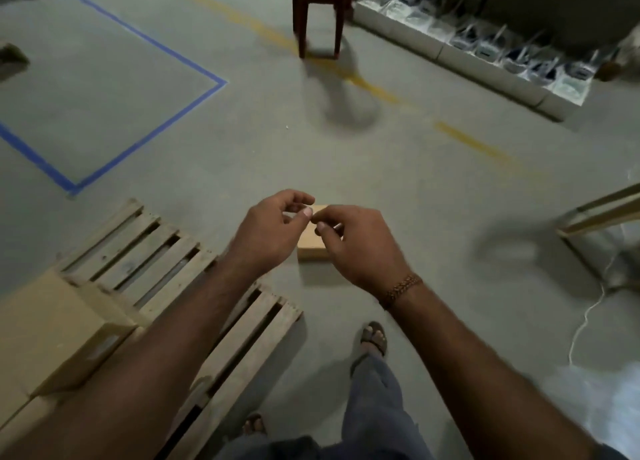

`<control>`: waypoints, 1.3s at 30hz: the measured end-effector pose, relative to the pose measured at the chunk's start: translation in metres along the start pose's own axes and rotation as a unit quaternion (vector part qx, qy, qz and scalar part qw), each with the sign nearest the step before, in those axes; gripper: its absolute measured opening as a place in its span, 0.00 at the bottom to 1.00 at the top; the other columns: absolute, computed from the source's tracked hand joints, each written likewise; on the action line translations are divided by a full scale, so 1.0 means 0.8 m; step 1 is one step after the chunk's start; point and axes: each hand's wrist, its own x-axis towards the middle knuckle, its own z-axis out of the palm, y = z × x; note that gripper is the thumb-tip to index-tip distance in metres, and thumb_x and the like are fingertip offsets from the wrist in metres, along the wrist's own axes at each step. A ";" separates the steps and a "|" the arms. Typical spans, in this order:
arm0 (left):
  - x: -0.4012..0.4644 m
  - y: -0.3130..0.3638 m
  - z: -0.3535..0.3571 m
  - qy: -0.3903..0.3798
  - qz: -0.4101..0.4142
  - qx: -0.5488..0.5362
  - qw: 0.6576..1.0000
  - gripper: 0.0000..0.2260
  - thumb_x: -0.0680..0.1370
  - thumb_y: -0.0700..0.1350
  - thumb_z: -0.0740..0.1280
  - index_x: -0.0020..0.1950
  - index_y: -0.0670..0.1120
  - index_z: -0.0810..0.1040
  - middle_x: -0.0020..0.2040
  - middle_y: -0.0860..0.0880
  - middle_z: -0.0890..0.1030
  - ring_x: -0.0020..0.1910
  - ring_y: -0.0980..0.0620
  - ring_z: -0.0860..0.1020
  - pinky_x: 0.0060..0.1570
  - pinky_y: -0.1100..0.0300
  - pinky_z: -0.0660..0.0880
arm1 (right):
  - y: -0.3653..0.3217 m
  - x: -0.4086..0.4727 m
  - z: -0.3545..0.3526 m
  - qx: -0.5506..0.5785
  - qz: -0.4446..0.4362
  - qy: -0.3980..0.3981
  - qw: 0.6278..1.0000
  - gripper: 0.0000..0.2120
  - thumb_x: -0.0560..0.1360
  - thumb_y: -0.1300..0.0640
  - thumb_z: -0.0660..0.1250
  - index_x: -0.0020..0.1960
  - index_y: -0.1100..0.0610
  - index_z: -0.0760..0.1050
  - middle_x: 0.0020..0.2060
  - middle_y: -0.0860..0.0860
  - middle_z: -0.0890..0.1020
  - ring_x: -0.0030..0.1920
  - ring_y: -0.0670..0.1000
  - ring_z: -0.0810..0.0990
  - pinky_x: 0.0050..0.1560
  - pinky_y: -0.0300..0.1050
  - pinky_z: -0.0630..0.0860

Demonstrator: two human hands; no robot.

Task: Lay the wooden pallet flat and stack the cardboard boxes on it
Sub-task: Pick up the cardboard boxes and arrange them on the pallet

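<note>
Pallet (180, 286) flat on floor (415, 182), lower left; large cardboard box (52, 331) on its near-left end. Small box (311, 245) on floor just right of pallet. Left hand (266, 231) and right hand (360, 241) above it, fingers loosely curled, fingertips meeting, gripping nothing visible.

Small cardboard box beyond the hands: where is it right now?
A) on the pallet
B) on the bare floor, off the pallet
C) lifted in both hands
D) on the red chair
B: the small cardboard box sits on the floor, right of the pallet.
</note>
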 end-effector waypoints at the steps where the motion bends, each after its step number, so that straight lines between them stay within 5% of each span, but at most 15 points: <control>1: 0.023 0.014 0.014 0.006 -0.009 -0.001 1.000 0.09 0.84 0.51 0.68 0.63 0.56 0.83 0.55 0.56 0.85 0.52 0.57 0.84 0.61 0.51 0.80 | 0.019 0.025 -0.016 0.010 -0.004 -0.012 1.000 0.11 0.81 0.55 0.67 0.58 0.51 0.86 0.49 0.47 0.89 0.47 0.48 0.85 0.54 0.48 0.81; 7: 0.153 0.071 0.067 0.050 -0.062 -0.009 0.997 0.12 0.79 0.61 0.67 0.59 0.62 0.83 0.52 0.58 0.87 0.53 0.56 0.84 0.66 0.43 0.77 | 0.109 0.172 -0.096 0.007 -0.034 -0.074 0.997 0.11 0.81 0.53 0.67 0.59 0.49 0.85 0.51 0.45 0.89 0.48 0.46 0.85 0.55 0.43 0.81; 11: 0.221 0.053 0.079 0.119 -0.143 0.023 0.982 0.09 0.74 0.67 0.64 0.50 0.70 0.80 0.49 0.63 0.87 0.53 0.59 0.84 0.73 0.37 0.68 | 0.149 0.279 -0.104 -0.026 -0.050 -0.125 0.991 0.11 0.82 0.53 0.67 0.60 0.49 0.85 0.53 0.46 0.89 0.51 0.47 0.85 0.58 0.47 0.82; 14: 0.282 0.028 0.080 0.119 -0.193 -0.032 0.973 0.13 0.70 0.69 0.64 0.51 0.70 0.81 0.48 0.63 0.87 0.53 0.54 0.84 0.71 0.37 0.71 | 0.170 0.363 -0.089 -0.040 -0.056 -0.165 0.984 0.12 0.82 0.54 0.66 0.62 0.51 0.85 0.54 0.48 0.88 0.53 0.48 0.85 0.58 0.44 0.80; 21: 0.496 -0.072 0.137 0.124 -0.253 -0.147 0.948 0.04 0.84 0.47 0.67 0.54 0.52 0.83 0.53 0.46 0.87 0.49 0.46 0.84 0.62 0.44 0.81 | 0.301 0.548 0.042 -0.058 -0.001 -0.276 0.959 0.13 0.83 0.55 0.65 0.61 0.54 0.85 0.53 0.49 0.88 0.53 0.48 0.84 0.58 0.44 0.79; 25: 0.597 -0.230 0.243 0.125 -0.351 -0.133 0.918 0.13 0.83 0.49 0.69 0.66 0.46 0.81 0.62 0.46 0.84 0.63 0.44 0.81 0.67 0.49 0.76 | 0.467 0.645 0.195 -0.146 0.038 -0.369 0.917 0.14 0.82 0.54 0.66 0.63 0.55 0.84 0.58 0.54 0.87 0.59 0.53 0.83 0.60 0.44 0.77; 28: 0.633 -0.363 0.356 0.184 -0.488 -0.084 0.849 0.32 0.81 0.51 0.73 0.81 0.44 0.65 0.79 0.39 0.68 0.77 0.37 0.69 0.75 0.46 0.67 | 0.603 0.689 0.313 -0.217 0.071 -0.422 0.878 0.19 0.80 0.51 0.68 0.69 0.56 0.79 0.63 0.56 0.84 0.64 0.57 0.81 0.65 0.48 0.77; 31: 0.648 -0.487 0.482 0.277 -0.665 -0.168 0.673 0.48 0.77 0.55 0.76 0.86 0.45 0.48 0.84 0.39 0.53 0.81 0.34 0.59 0.77 0.42 0.61 | 0.731 0.710 0.425 -0.266 0.072 -0.441 0.854 0.32 0.80 0.46 0.68 0.80 0.58 0.66 0.76 0.60 0.72 0.76 0.61 0.70 0.75 0.54 0.69; 32: 0.646 -0.542 0.534 0.283 -0.699 -0.232 0.614 0.52 0.73 0.60 0.77 0.86 0.46 0.49 0.84 0.39 0.55 0.80 0.34 0.61 0.77 0.41 0.62 | 0.768 0.711 0.457 -0.277 0.071 -0.455 0.843 0.36 0.81 0.43 0.67 0.82 0.58 0.61 0.79 0.61 0.66 0.79 0.62 0.64 0.78 0.55 0.64; 34: 0.632 -0.617 0.632 0.291 -0.709 -0.336 0.548 0.60 0.57 0.76 0.76 0.82 0.47 0.62 0.79 0.40 0.69 0.74 0.35 0.73 0.73 0.38 0.70 | 0.826 0.703 0.508 -0.280 0.087 -0.494 0.818 0.38 0.80 0.36 0.66 0.80 0.58 0.64 0.78 0.62 0.68 0.77 0.63 0.66 0.77 0.57 0.65; 36: 0.620 -0.605 0.675 0.295 -0.688 -0.407 0.524 0.51 0.59 0.79 0.73 0.70 0.44 0.76 0.68 0.46 0.80 0.64 0.41 0.79 0.64 0.49 0.75 | 0.860 0.678 0.530 -0.231 0.117 -0.505 0.823 0.32 0.78 0.35 0.69 0.71 0.57 0.73 0.65 0.57 0.79 0.64 0.60 0.77 0.64 0.55 0.76; 38: 0.616 -0.574 0.670 0.340 -0.651 -0.415 0.537 0.34 0.73 0.72 0.70 0.65 0.46 0.77 0.61 0.48 0.79 0.60 0.46 0.79 0.56 0.55 0.72 | 0.874 0.653 0.532 -0.186 0.101 -0.477 0.853 0.25 0.77 0.38 0.71 0.65 0.55 0.76 0.56 0.55 0.81 0.56 0.57 0.79 0.52 0.51 0.75; 39: 0.619 -0.561 0.660 0.369 -0.636 -0.399 0.548 0.32 0.72 0.72 0.69 0.62 0.48 0.76 0.60 0.49 0.79 0.60 0.47 0.79 0.56 0.55 0.74 | 0.868 0.648 0.524 -0.173 0.080 -0.456 0.869 0.25 0.77 0.37 0.71 0.64 0.55 0.77 0.54 0.55 0.81 0.54 0.56 0.79 0.49 0.49 0.74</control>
